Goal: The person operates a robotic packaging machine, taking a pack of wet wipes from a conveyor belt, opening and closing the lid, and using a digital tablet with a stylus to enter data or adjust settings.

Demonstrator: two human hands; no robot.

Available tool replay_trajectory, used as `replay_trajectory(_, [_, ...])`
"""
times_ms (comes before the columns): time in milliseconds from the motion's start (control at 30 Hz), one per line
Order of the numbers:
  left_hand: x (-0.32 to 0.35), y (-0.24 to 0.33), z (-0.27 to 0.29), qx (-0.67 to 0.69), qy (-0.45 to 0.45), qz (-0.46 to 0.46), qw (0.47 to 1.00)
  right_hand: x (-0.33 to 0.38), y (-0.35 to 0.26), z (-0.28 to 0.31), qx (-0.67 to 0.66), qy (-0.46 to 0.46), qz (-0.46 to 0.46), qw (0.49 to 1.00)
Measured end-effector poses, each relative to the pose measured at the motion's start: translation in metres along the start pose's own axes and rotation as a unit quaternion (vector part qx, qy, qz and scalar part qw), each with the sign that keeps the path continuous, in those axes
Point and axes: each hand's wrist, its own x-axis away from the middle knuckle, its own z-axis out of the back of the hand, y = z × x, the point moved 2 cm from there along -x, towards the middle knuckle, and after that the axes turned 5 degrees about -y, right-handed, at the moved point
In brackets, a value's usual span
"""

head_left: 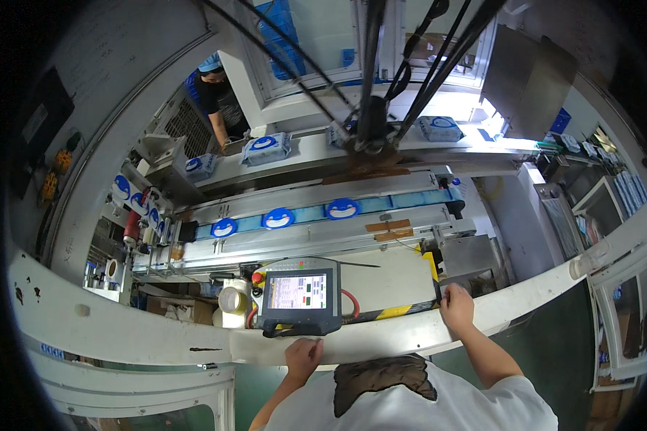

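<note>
My left hand rests with curled fingers against the near edge of a white beam, just below a tablet-like control panel with a lit screen. Nothing shows in that hand. Farther right, my right hand lies over the same beam, its fingers bent around the far edge near a yellow-and-black striped strip. Beyond the panel, a narrow blue conveyor belt carries several blue oval whale-face labels. Both hands are apart from the belt and the panel.
Behind, a second conveyor carries wrapped packs. Dark robot arms hang over it. A person in a blue cap works at the back left. A red button sits beside the panel; a glass-fronted door stands at right.
</note>
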Motion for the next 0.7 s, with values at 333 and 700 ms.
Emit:
replay_trajectory(333, [0.0041, -0.0053, -0.0026, -0.007, -0.042, 0.026, 0.999, 0.0009, 0.0036, -0.0048, 0.008, -0.002, -0.011, 1.000])
replay_trajectory(700, [0.0002, -0.0028, 0.0029, 0.035, -0.013, -0.039, 0.999, -0.0006, -0.0010, -0.0025, 0.011, -0.010, -0.028, 0.999])
